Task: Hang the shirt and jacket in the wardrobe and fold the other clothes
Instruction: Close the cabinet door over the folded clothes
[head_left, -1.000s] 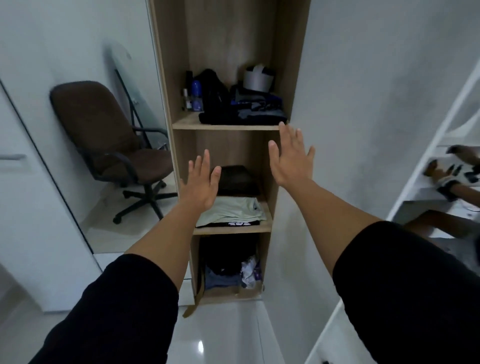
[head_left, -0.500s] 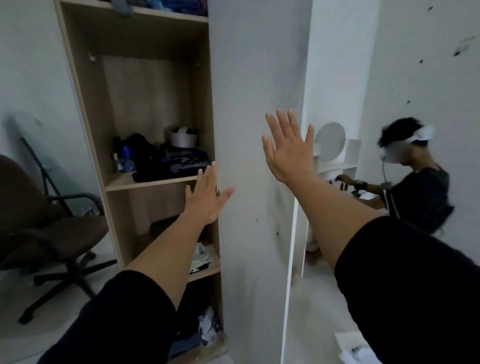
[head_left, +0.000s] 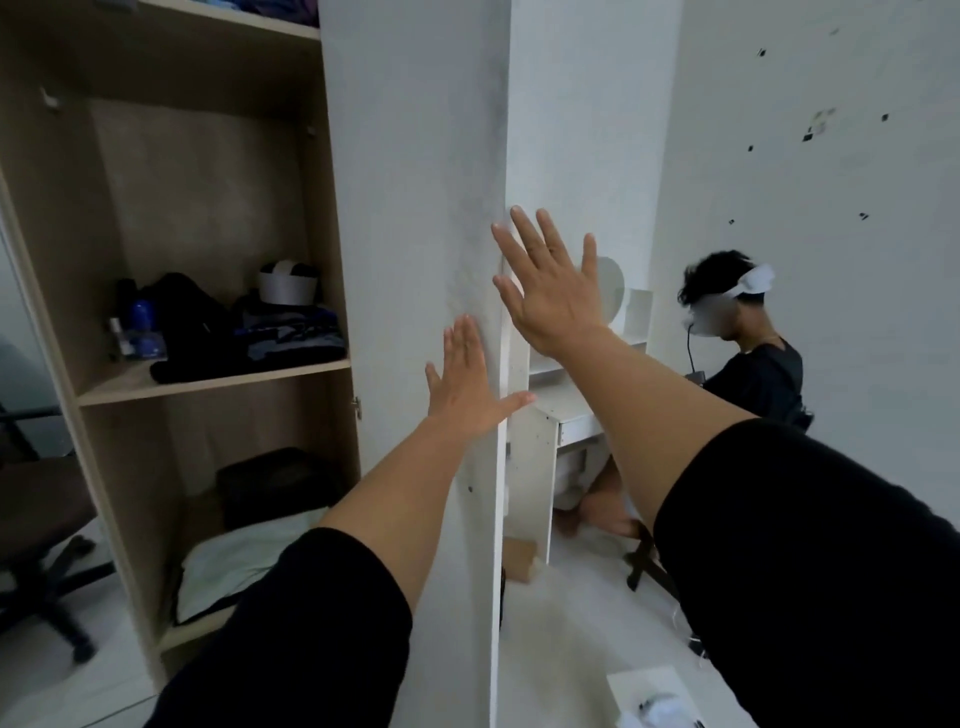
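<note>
At the left of the frame the wardrobe (head_left: 218, 364) stood open, and no shirt or jacket could be seen hanging in it; whether a rail was present could not be told. On its middle shelf (head_left: 208, 382), at centre left, dark folded clothes (head_left: 249, 338) had been stacked beside a blue bottle (head_left: 139, 322) and a white cap-like object (head_left: 288, 283). Lower left, a pale folded garment (head_left: 234, 561) lay on the shelf below, partly hidden by a black sleeve. Some folding was therefore judged to be done already, while the hanging was judged to be not yet done. The shirt and the jacket themselves could not be picked out anywhere in view, and neither hand carried a garment.

Near the middle of the frame, the left hand (head_left: 467, 384) was held flat, fingers straight and together, thumb spread, against or just in front of the white door panel (head_left: 415, 260); contact could not be confirmed. Just right of centre and higher, the right hand (head_left: 550, 291) was raised with fingers spread wide, nothing gripped, over the panel's edge. Both arms were stretched forward.

At the right, another person (head_left: 748, 364) wearing a headset was seated at a white worktop (head_left: 571, 405).
</note>
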